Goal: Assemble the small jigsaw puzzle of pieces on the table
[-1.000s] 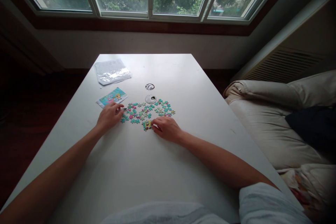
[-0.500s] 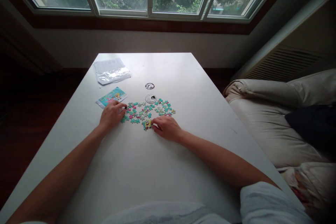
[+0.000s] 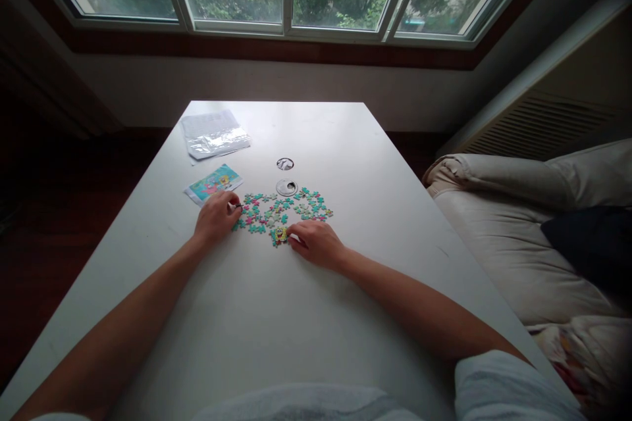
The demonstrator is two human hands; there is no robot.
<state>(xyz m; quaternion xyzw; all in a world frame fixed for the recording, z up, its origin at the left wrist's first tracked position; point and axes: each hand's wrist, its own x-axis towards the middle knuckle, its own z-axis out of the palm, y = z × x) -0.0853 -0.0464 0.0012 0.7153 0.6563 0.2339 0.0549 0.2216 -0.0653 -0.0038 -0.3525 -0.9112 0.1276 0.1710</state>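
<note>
Loose jigsaw puzzle pieces (image 3: 269,214), mostly turquoise and pale green with some pink, lie spread on the white table (image 3: 306,316). At their left edge is my left hand (image 3: 216,217), thumb and forefinger pinched on a small dark-looking puzzle piece (image 3: 239,206). A small cluster of joined puzzle pieces (image 3: 280,235) with a yellow cartoon face lies nearest me. My right hand (image 3: 316,243) rests at its right side, fingers curled, fingertips on the cluster's edge. Beyond my left hand lies the colourful picture card (image 3: 214,184), its lower corner partly covered by the hand.
A clear plastic bag with paper (image 3: 216,134) lies at the table's far left. Two round fittings, a near disc (image 3: 285,188) and a far one (image 3: 285,164), sit mid-table. To the right stands a pale sofa (image 3: 484,210) with a dark cushion (image 3: 587,243); windows are ahead.
My left hand has lifted slightly, and a small piece now shows between its fingertips. My right hand stays by the yellow cluster. The whole view has shifted a little.
</note>
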